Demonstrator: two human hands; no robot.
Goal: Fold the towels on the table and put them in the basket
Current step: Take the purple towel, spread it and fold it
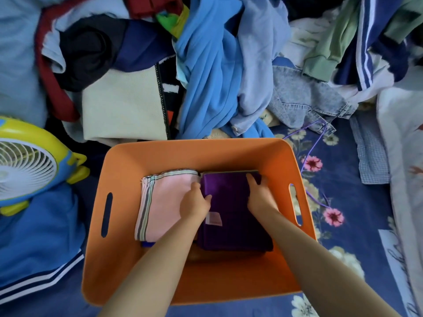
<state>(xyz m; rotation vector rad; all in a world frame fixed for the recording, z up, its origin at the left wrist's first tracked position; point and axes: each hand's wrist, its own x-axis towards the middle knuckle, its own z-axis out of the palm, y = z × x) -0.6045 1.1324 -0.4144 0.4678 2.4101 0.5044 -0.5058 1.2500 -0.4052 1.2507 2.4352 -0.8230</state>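
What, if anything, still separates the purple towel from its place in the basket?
Nothing visible. The purple towel already lies folded inside the basket, beside the pink towel. Both the left hand and the right hand rest directly on it.
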